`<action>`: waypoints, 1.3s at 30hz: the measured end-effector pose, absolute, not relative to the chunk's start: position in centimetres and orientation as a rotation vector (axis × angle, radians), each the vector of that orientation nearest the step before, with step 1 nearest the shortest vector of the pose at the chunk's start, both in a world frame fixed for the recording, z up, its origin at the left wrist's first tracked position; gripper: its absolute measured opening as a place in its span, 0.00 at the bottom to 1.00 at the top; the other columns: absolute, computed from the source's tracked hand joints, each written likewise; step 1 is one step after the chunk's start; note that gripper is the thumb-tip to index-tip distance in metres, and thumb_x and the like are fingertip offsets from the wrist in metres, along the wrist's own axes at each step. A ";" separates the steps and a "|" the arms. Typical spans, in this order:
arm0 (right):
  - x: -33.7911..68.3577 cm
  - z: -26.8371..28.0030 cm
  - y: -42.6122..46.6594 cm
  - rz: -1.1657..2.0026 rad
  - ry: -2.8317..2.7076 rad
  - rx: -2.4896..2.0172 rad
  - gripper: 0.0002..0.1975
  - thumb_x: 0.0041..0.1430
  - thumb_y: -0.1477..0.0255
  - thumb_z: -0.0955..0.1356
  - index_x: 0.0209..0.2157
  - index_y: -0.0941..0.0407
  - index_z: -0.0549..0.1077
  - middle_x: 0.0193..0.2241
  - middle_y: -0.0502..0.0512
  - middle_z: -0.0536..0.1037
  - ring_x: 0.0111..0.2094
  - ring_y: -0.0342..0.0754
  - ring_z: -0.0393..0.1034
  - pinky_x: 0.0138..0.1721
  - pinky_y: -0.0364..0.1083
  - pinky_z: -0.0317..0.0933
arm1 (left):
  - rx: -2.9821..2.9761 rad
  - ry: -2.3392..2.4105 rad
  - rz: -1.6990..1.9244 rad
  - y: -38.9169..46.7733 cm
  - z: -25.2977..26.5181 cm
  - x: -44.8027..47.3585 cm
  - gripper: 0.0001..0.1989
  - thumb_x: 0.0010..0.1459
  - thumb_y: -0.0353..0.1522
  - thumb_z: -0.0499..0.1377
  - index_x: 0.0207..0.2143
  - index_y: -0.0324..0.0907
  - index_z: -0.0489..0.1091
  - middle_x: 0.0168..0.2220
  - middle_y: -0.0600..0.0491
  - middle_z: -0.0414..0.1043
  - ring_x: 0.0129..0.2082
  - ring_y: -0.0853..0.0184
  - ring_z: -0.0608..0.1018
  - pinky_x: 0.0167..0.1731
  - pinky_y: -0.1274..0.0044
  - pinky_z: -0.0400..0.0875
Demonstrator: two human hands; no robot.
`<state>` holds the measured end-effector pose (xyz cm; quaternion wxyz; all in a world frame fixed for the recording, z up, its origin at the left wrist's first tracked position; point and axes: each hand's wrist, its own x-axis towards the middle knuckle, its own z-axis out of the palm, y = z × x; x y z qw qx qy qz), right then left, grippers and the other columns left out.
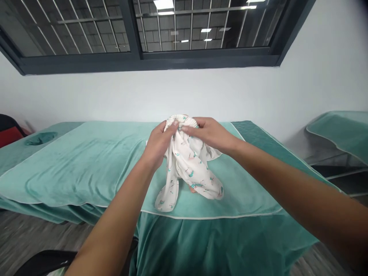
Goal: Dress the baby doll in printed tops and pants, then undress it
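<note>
Bed [71, 161] draped in plush teal cloth, running the full width of the view below a barred window [138, 63]; at its left end is a dimpled face opening [41, 138]. Right of that, past a broad stretch of creased cover, the person's left hand [157, 143] comes up from the near edge. Its fingers are closed on the left side of a bunched band, thumb lying on top. Between the hands hangs a small white garment [188, 159] printed with teal and coral figures, over the bed right of its middle.

The gathered band is uppermost, toward the far edge; the long axis drops from there to the near edge, slanting right. One narrow limb falls below the left hand, nearly to the piped near edge; a wider one angles toward the near right corner. Whether they rest on the cover is hard to tell. Beneath the wider limb shows a peach-coloured patch [193, 189], too covered to identify.

The right hand [214, 132] pinches the band's right side, thumb in front, other fingers mostly hidden behind the cloth. Both hands are equally near the band, thumbs just apart. Farther right, beyond the bed's right end, stands another teal-draped surface [342, 132].
</note>
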<state>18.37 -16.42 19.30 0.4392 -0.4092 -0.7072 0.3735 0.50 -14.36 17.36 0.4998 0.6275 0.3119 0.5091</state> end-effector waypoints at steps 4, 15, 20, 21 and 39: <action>18.1 19.5 -16.1 0.920 -1.504 -0.942 0.19 0.55 0.54 0.73 0.30 0.56 0.70 0.27 0.49 0.72 0.29 0.44 0.67 0.31 0.44 0.61 | 1.623 0.779 0.910 -14.7 17.2 0.4 0.21 0.49 0.44 0.68 0.42 0.41 0.74 0.39 0.49 0.78 0.38 0.59 0.79 0.36 0.71 0.72; 18.9 17.7 -16.3 1.552 -1.532 -0.835 0.24 0.50 0.50 0.74 0.35 0.58 0.76 0.34 0.57 0.79 0.36 0.50 0.74 0.35 0.45 0.67 | 1.279 0.684 1.121 -14.4 16.2 1.8 0.24 0.49 0.43 0.68 0.46 0.41 0.73 0.35 0.52 0.78 0.32 0.65 0.78 0.33 0.77 0.70; 18.9 17.5 -16.4 1.467 -1.535 -0.921 0.20 0.49 0.57 0.77 0.36 0.58 0.77 0.35 0.56 0.80 0.35 0.49 0.75 0.36 0.44 0.67 | 1.224 0.717 1.023 -14.3 15.9 2.1 0.26 0.50 0.48 0.67 0.44 0.39 0.73 0.32 0.51 0.78 0.28 0.66 0.77 0.29 0.77 0.69; 18.9 17.5 -16.3 1.425 -1.464 -0.912 0.19 0.50 0.57 0.76 0.36 0.58 0.77 0.34 0.55 0.80 0.35 0.48 0.74 0.36 0.44 0.67 | 1.242 0.711 0.976 -14.4 15.9 1.9 0.26 0.50 0.48 0.67 0.44 0.39 0.74 0.32 0.50 0.78 0.29 0.66 0.77 0.30 0.76 0.69; 20.2 16.3 -16.5 1.579 -1.534 -0.964 0.21 0.47 0.59 0.78 0.38 0.59 0.78 0.34 0.57 0.81 0.36 0.50 0.75 0.37 0.45 0.68 | 1.032 0.513 0.964 -13.3 14.5 2.5 0.20 0.55 0.40 0.66 0.46 0.36 0.75 0.37 0.46 0.80 0.40 0.58 0.81 0.44 0.71 0.74</action>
